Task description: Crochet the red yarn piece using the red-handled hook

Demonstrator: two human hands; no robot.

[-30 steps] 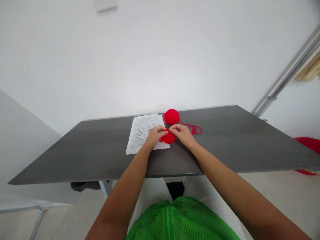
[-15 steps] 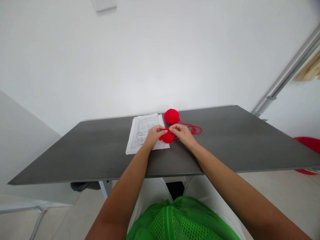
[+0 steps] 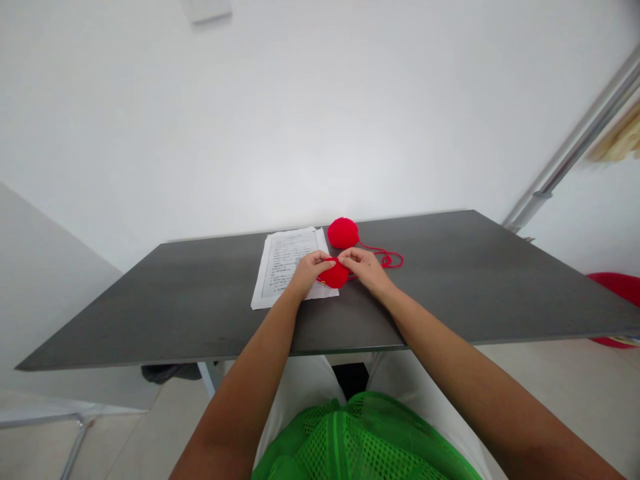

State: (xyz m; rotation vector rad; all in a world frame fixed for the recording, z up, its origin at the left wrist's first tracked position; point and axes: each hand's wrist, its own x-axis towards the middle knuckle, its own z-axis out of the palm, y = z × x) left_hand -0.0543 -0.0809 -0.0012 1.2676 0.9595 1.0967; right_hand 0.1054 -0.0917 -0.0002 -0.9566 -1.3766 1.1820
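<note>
A small red knitted piece [image 3: 334, 275] is held between both hands over the lower right corner of the printed sheets [image 3: 286, 265]. My left hand [image 3: 309, 269] pinches its upper left edge, and my right hand [image 3: 364, 267] pinches the upper right edge close beside it. A tiny yellow thing shows at the piece's lower left; what it is cannot be made out. Just behind the hands sits a ball of red yarn [image 3: 343, 233]. Loose red yarn [image 3: 391, 259] curls on the table to the right of the ball and runs back toward the piece.
The dark grey table [image 3: 480, 280] stands against a white wall [image 3: 320, 120]. A metal pole [image 3: 575, 150] rises at the right, with a red object [image 3: 617, 288] beyond the table's right edge. Under the table at the left lies something black [image 3: 170, 372].
Both hands keep almost the same place and grip. The lower edge of the red piece has shifted very slightly, and less of the small yellow thing shows.
</note>
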